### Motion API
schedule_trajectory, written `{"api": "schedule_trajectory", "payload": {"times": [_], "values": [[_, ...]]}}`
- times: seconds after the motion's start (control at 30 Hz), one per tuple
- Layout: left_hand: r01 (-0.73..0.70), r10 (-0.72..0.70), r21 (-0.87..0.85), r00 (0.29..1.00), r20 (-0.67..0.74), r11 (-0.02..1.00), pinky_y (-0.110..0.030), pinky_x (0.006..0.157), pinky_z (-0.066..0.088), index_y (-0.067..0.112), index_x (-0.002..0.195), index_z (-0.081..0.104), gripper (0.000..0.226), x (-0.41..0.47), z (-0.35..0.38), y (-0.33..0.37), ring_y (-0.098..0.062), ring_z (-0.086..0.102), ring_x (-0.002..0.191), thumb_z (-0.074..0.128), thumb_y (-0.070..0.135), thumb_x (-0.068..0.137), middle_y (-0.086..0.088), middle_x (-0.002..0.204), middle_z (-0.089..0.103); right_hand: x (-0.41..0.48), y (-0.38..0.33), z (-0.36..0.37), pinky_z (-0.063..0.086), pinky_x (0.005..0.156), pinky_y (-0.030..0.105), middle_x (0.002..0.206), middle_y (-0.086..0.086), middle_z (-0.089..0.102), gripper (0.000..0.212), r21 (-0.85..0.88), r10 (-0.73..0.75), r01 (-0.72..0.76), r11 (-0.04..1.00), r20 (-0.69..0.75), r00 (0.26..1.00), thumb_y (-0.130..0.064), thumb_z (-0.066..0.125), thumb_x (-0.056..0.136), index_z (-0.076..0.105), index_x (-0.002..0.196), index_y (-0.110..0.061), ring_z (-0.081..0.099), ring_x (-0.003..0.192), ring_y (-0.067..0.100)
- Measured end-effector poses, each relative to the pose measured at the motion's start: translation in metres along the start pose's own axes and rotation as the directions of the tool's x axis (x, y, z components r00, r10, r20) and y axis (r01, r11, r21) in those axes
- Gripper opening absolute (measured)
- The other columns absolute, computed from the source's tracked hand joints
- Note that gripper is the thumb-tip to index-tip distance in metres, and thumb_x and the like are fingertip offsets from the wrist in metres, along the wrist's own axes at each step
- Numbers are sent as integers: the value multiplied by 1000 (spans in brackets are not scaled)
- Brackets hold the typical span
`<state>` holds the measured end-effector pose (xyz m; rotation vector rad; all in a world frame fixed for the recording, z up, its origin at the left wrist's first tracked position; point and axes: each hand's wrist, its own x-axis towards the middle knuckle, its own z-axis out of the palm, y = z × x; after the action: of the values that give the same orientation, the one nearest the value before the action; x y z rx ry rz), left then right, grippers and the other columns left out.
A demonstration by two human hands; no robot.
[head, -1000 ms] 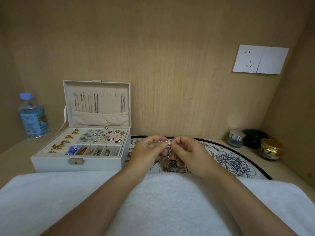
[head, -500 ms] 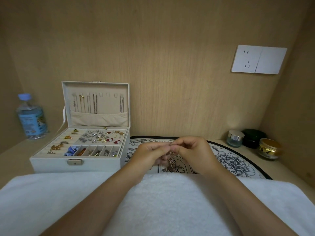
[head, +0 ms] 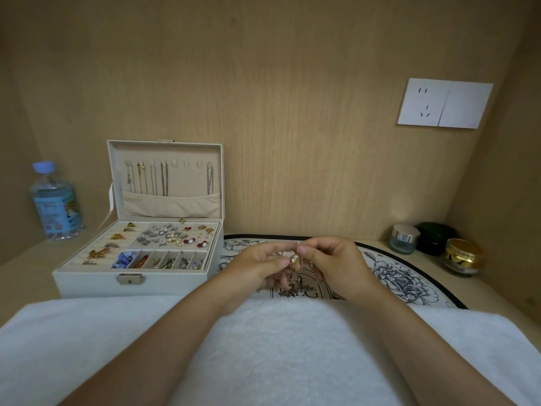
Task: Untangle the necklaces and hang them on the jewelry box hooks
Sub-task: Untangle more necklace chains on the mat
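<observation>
A tangled bunch of thin gold-brown necklaces [head: 293, 281] hangs between my hands above a round floral mat [head: 401, 276]. My left hand [head: 257, 266] pinches the top of the tangle from the left. My right hand [head: 333, 263] pinches it from the right, fingertips almost touching the left ones. The white jewelry box [head: 96, 284] stands open at the left. Its raised lid [head: 167, 177] carries a row of hooks; several chains hang from them, and a few hooks in the right half are bare.
A water bottle [head: 55, 203] stands left of the box. Three small jars [head: 405, 238] sit at the right against the wooden wall. A white towel [head: 281, 347] covers the near edge under my forearms. The box tray holds earrings and brooches.
Both hands stayed together on the tangle, with small finger shifts at its top. The view moved slightly; the box and jars stayed put.
</observation>
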<state>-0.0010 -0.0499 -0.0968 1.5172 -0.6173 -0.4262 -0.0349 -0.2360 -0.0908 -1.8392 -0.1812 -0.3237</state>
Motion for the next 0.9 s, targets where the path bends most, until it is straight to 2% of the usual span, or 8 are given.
{"api": "schedule_trajectory", "payload": {"times": [0.13,0.27,0.43,0.53,0.63,0.73,0.8,0.9], "values": [[-2,2,-3,997,-71,1000,-37,74,51,25,132,54,37,3,2,-4,-17,59,69,56,9,99,-9,88,70,-1,4,5,40,50,27,80,17,70,15,-146,11,-6,989,29,1000,-14,67,93,76,84,-22,48,49,12],[17,-21,-21,986,-168,1000,-35,72,54,20,120,64,26,7,7,-8,-16,57,68,56,10,98,-4,84,72,-4,2,3,43,52,29,86,14,67,34,-65,-32,36,997,60,998,0,57,92,74,101,-29,52,58,19],[39,-30,34,972,-231,999,-33,91,52,23,115,66,26,11,5,-14,-17,70,85,62,11,92,-7,90,77,-4,-1,7,44,53,26,73,-6,69,16,-86,-37,43,995,71,997,-12,81,82,75,82,-28,53,56,17],[67,-55,28,949,-311,997,-33,79,57,25,110,67,22,11,6,-13,-18,68,79,60,13,92,0,86,76,-2,-3,5,45,48,28,66,1,66,11,32,16,-17,999,33,999,-10,74,88,68,80,-15,55,51,21],[94,-109,-59,926,-361,994,-30,65,56,17,111,66,21,12,4,-12,-15,65,69,55,8,95,-2,87,73,-1,-7,3,52,49,32,81,16,69,6,170,77,-72,983,-28,997,-9,68,92,65,88,-6,62,53,23],[80,-164,-288,946,-279,954,-39,67,58,10,116,61,20,12,2,-8,-22,67,69,57,6,96,-13,93,65,0,-8,4,58,52,30,79,14,70,5,281,141,-117,953,-67,988,-6,65,94,62,93,-2,69,58,21],[94,-162,-338,971,-178,936,-33,59,53,10,119,58,28,8,1,-5,-19,65,71,63,4,92,-11,95,65,1,-8,4,60,56,29,79,18,70,5,336,156,-119,934,-86,984,-4,63,94,62,96,0,71,63,21],[137,-138,-16,984,-109,990,-30,67,55,21,117,62,39,5,-1,-8,-15,66,81,73,3,84,-5,108,64,3,-7,2,63,62,32,82,19,68,8,359,163,-104,928,-139,977,-1,60,96,63,103,-3,72,67,23]]}}
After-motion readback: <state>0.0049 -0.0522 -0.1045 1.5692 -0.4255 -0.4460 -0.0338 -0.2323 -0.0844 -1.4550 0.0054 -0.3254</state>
